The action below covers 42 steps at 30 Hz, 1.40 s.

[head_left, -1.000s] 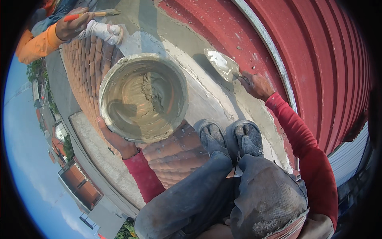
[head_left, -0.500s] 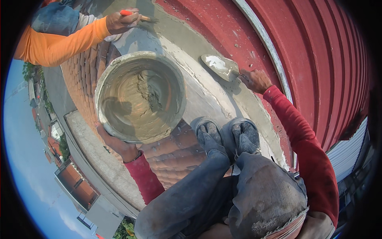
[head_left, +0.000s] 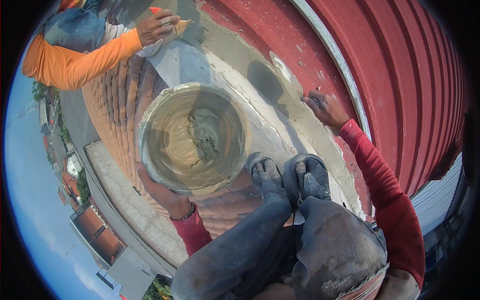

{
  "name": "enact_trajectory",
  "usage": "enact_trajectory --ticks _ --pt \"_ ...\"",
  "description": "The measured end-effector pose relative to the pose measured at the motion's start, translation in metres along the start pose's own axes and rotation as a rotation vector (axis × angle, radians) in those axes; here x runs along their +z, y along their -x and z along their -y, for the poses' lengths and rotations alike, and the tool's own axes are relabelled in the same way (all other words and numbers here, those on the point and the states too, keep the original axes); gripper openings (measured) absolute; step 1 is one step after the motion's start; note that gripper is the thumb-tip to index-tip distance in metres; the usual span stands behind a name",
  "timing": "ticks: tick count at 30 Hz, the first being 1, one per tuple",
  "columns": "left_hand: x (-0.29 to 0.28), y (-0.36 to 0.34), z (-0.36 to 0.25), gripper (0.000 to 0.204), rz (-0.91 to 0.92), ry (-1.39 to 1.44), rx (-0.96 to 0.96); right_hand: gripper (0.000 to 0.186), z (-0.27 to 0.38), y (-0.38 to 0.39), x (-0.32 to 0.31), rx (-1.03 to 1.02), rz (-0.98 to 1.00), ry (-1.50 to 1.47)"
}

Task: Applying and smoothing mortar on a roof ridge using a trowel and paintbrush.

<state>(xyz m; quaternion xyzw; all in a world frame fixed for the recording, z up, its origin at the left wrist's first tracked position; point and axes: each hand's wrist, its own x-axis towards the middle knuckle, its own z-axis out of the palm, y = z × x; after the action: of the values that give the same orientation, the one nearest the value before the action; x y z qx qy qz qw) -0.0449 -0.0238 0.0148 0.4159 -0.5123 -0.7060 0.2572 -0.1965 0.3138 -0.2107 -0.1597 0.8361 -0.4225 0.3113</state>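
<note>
My left hand grips the lower left side of a round bucket with grey wet mortar inside. At the right, my right hand is closed on the handle of a trowel, its blade tilted, with white on it, over the grey mortar band along the red corrugated metal roof. A co-worker's hand at the upper left holds an orange-handled brush against that band, above the bucket.
My sandalled feet stand on the pale ledge between clay roof tiles and the metal roof. A white pipe curves along the red sheets. The co-worker's orange sleeve reaches in. Buildings and sky lie beyond the roof edge at left.
The bucket and my left hand have moved right and down. The trowel blade has shifted up and tilted. The co-worker's brush hand has moved right along the band.
</note>
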Motion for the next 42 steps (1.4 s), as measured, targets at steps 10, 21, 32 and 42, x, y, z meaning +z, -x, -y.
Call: enact_trajectory --ticks 10,21,32,42 --pt "0.016 0.0 0.005 0.052 0.053 -0.027 0.074 0.037 0.1 -0.188 -0.043 0.143 0.426 0.036" --pt "0.02 -0.002 0.002 0.045 0.088 -0.079 0.055 0.044 0.006 0.028 -0.036 0.467 0.519 0.001" --pt "0.015 -0.006 -0.001 0.051 0.296 -0.264 0.057 0.037 0.064 -0.108 -0.056 0.054 0.336 0.048" --pt "0.007 -0.007 0.003 0.048 0.091 -0.135 0.075 0.046 0.047 -0.074 -0.054 0.325 0.48 0.157"
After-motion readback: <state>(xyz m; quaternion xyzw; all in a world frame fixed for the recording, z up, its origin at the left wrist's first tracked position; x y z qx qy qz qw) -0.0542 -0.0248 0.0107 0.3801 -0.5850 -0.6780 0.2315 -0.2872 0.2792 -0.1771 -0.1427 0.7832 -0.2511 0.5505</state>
